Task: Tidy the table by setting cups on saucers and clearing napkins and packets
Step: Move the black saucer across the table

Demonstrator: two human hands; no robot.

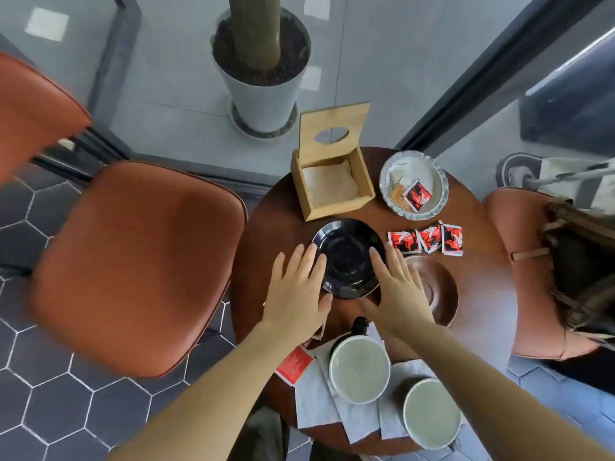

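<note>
A black saucer (349, 254) lies in the middle of the round wooden table (276, 221). My left hand (298, 291) rests flat at its left rim and my right hand (397, 291) at its right rim, fingers spread, holding nothing. A brown wooden saucer (439, 287) lies partly under my right hand. Two pale-green cups, one (359, 369) with a dark handle and another (431, 413), stand on white napkins (316, 400) at the near edge. Three red-black packets (426, 240) lie right of the black saucer. Red packets (294, 364) lie near my left wrist.
An open wooden napkin box (332, 184) stands at the table's far side. A glass dish (414, 186) with packets sits at the far right. An orange chair (133, 261) is left, another with a bag (582, 271) right. A potted plant (263, 74) stands beyond.
</note>
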